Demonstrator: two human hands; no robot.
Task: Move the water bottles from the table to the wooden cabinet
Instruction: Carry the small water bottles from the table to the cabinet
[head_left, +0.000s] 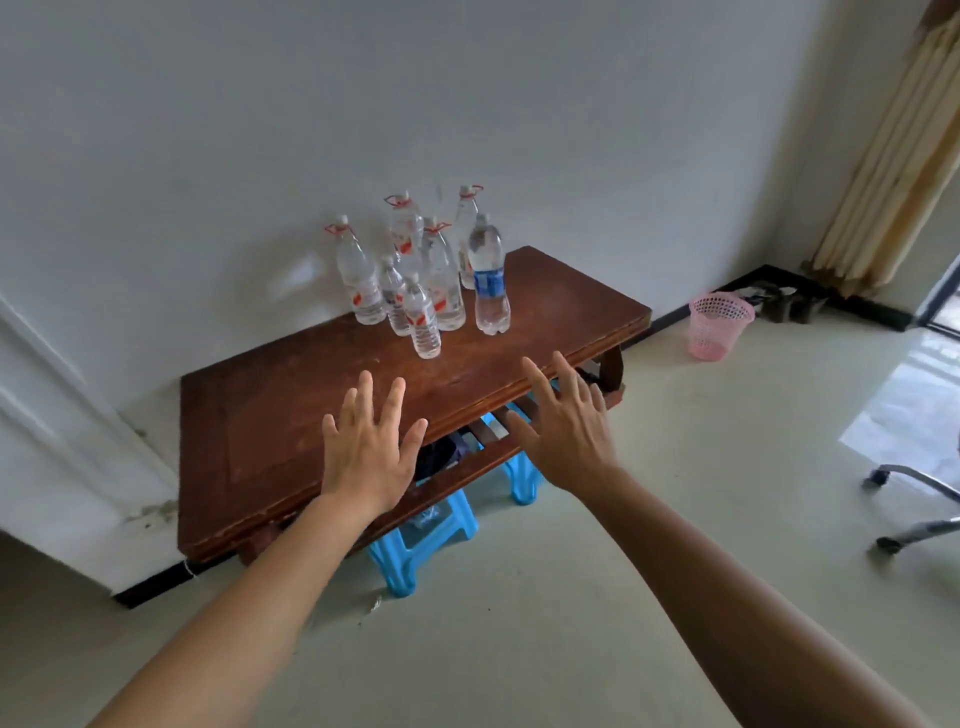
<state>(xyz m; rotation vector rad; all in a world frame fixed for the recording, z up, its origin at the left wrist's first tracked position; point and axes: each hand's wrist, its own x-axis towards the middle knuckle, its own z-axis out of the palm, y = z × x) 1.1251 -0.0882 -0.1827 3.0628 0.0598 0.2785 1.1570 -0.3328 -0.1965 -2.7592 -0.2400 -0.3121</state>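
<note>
Upper centre of the frame: a cluster of clear water bottles stands upright on the far part of a dark wooden table, close to the white wall. Most carry red-and-white labels and red-ringed caps; the blue-labelled bottle stands at the right of the group, and the small bottle stands nearest the viewer. Centre of the frame: the left hand is extended palm down over the near part of the tabletop, fingers straight and spread, grasping nothing. The right hand is held likewise over the table's front edge, to the right of the left hand, fingers splayed and released. Both hands lie well short of the bottles; whether either palm touches the wood cannot be told. Below the tabletop a slatted lower shelf holds dark items that cannot be made out, and blue plastic stools sit beneath it on the pale floor. Right of the frame: a pink mesh basket stands on the floor beside the table's far end, a beige curtain hangs in the upper right corner, and the metal base of a wheeled chair shows at the right edge.
</note>
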